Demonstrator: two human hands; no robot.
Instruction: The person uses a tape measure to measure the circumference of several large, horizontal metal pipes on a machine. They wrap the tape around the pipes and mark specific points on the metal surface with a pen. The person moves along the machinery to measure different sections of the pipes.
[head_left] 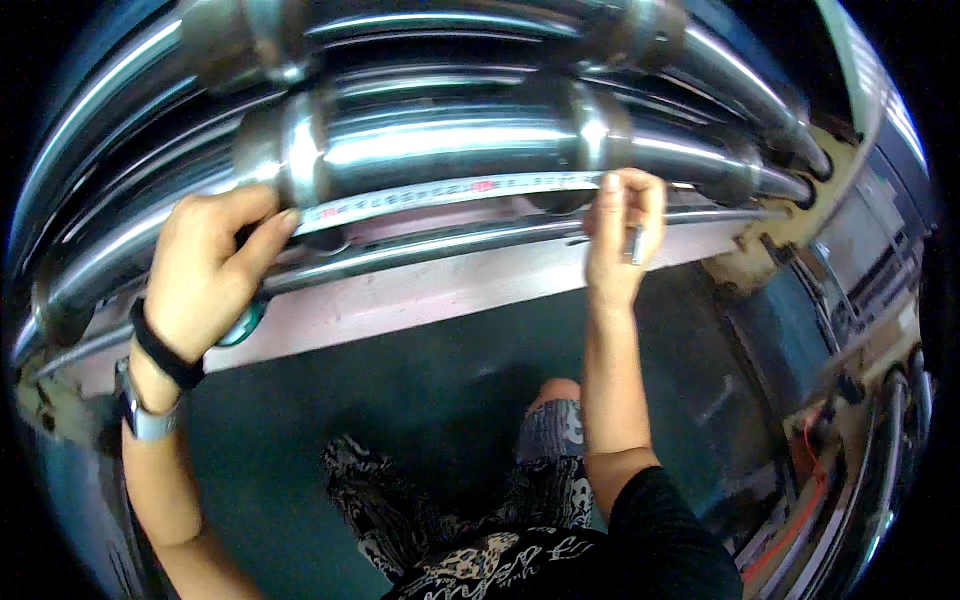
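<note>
A white tape measure [440, 200] with red marks is stretched straight between my hands, along the front of a shiny metal roller [450, 140]. My left hand [205, 250] pinches it near the roller's left collar [302, 145]. My right hand [625, 225] closes on the other end, just below the right collar [597, 125]. A small silver piece shows at the right hand's fingers; I cannot tell whether it is a ring or part of something held. Beneath my left wrist a rounded green edge [243, 325] peeks out, mostly hidden.
More polished rollers [430, 25] lie behind. A thin metal rod [420, 258] and a pale pink beam [400, 305] run below the tape. A yellowish side frame [790, 190] carries the rollers' right ends. An orange cable [800, 510] hangs at lower right, above the dark green floor [300, 400].
</note>
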